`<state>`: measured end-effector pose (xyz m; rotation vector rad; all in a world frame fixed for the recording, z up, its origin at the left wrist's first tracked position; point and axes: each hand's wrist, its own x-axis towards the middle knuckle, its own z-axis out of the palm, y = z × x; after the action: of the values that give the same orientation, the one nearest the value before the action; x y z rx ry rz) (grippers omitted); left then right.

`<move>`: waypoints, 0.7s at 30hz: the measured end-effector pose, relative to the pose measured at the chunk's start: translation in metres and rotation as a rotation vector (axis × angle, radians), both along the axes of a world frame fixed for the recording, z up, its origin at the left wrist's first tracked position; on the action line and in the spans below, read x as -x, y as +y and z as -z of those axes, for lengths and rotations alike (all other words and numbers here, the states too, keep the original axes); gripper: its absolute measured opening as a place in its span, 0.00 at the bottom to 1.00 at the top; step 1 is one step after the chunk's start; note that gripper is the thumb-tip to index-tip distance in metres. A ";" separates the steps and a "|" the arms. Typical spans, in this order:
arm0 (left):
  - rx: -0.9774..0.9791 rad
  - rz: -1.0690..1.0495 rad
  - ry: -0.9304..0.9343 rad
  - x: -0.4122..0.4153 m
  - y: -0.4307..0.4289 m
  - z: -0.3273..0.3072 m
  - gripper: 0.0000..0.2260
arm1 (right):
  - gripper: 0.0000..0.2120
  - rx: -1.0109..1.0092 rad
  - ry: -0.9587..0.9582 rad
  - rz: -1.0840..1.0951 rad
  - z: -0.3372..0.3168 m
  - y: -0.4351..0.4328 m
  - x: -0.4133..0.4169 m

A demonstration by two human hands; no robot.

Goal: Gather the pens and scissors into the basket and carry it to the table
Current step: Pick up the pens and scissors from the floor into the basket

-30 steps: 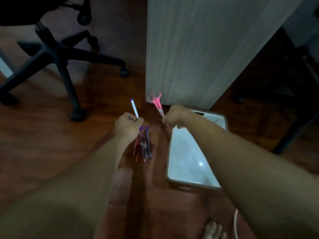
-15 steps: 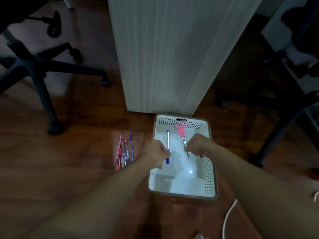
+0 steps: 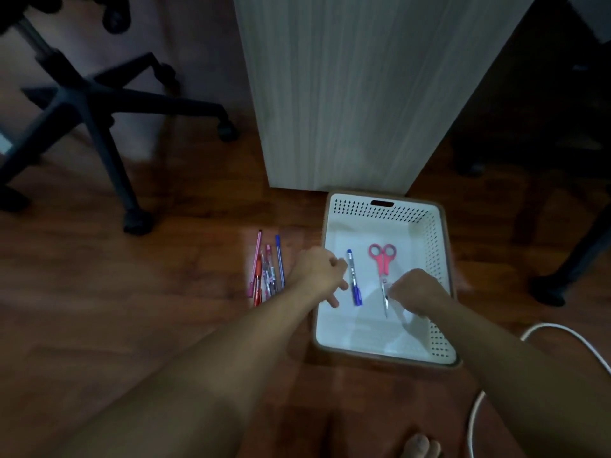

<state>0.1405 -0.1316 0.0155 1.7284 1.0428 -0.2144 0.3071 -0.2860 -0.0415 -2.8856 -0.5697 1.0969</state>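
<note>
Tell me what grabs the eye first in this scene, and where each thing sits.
The white basket on the dark wood floor stands out, with pink-handled scissors and a blue pen lying inside it. Both hands reach over it: the left hand at its left rim, the right hand by the scissor blades. A cluster of pens lies on the floor just left of the basket.

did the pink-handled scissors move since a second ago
Yes. The pink-handled scissors went from beside the grey wood-grain panel, above the floor, down into the white perforated basket, by the right hand.
</note>
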 end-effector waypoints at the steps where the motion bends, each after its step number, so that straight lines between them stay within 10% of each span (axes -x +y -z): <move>1: -0.022 -0.058 -0.042 0.003 0.004 -0.002 0.15 | 0.19 -0.019 -0.011 -0.006 -0.004 0.002 0.002; 12: -0.342 -0.490 0.050 0.075 0.085 0.022 0.11 | 0.16 -0.518 -0.178 0.000 -0.078 0.092 0.064; 21: -0.222 -0.281 0.415 0.103 0.086 0.050 0.17 | 0.16 -0.466 0.029 -0.165 -0.039 0.161 0.144</move>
<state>0.0373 -0.0457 -0.0340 1.7475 1.6522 -0.2940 0.1626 -0.1253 -0.0026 -2.4516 -0.9330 0.8738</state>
